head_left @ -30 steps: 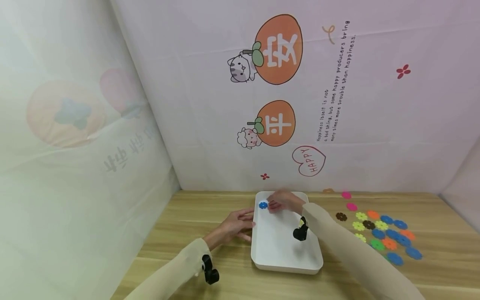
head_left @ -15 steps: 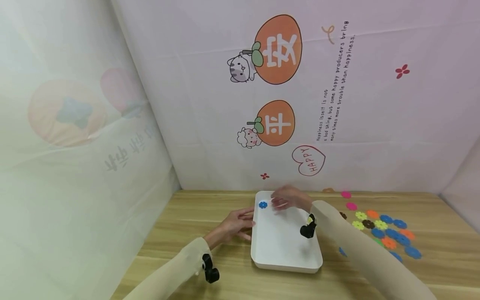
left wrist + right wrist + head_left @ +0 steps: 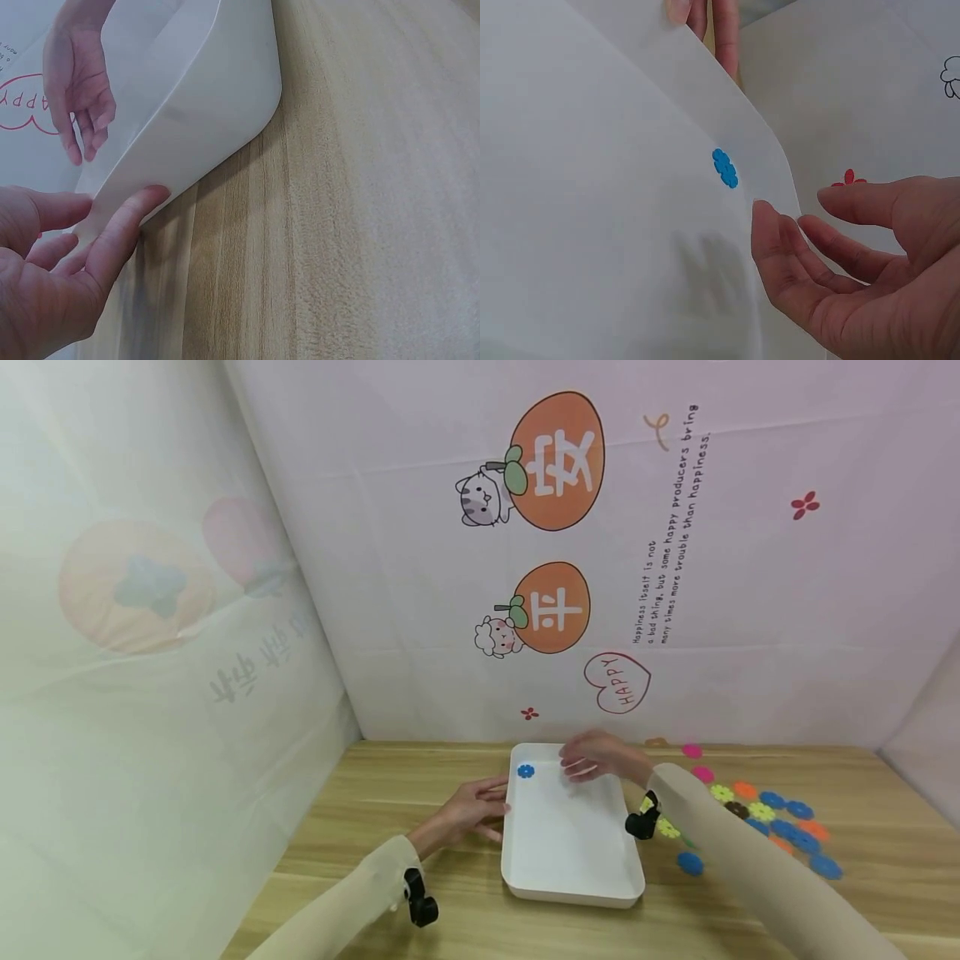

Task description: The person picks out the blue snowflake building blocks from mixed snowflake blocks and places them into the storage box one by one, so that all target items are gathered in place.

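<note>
A white rectangular tray stands on the table, with one blue flower-shaped disc lying flat in its far left corner. My left hand touches the tray's left side; in the left wrist view its fingers lie along the outer wall, thumb near the rim. Above the tray's far part hovers my right hand, with nothing between its loosely bent fingers. In the right wrist view, thumb and fingertips of the right hand are apart, and the blue disc lies beyond them on the tray floor.
Right of the tray, several loose flower discs in blue, orange, yellow, pink and brown lie scattered on the wooden table, such as a blue disc and a pink disc. My right sleeve covers some. A printed cloth wall rises behind.
My right hand has drawn rightward, away from the blue disc in the tray's corner. The left hand, the tray and that disc have stayed in place.
</note>
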